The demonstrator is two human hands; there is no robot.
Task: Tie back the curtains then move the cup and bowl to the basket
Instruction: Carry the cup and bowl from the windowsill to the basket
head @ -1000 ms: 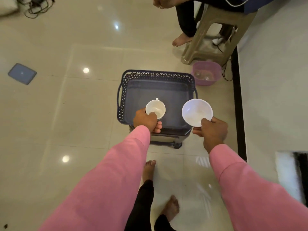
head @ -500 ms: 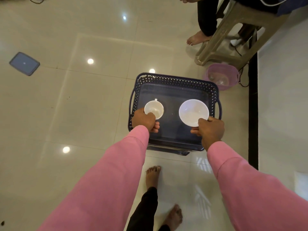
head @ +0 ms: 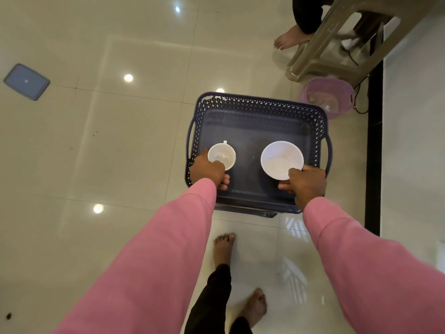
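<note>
A dark blue plastic basket with a perforated rim stands on the tiled floor in front of me. My left hand grips a white cup by its near rim, over the basket's left side, handle pointing away. My right hand pinches the near rim of a white bowl over the basket's right side. Whether cup and bowl touch the basket's bottom I cannot tell. Both sleeves are pink. No curtains are in view.
A pink bucket sits just beyond the basket's far right corner, next to a beige plastic stool and another person's bare foot. A grey lid lies on the floor far left. My own feet stand below the basket.
Both hands have moved forward and down into the basket; the bowl, earlier over the basket's right edge, is now inside its outline. I have stepped closer.
</note>
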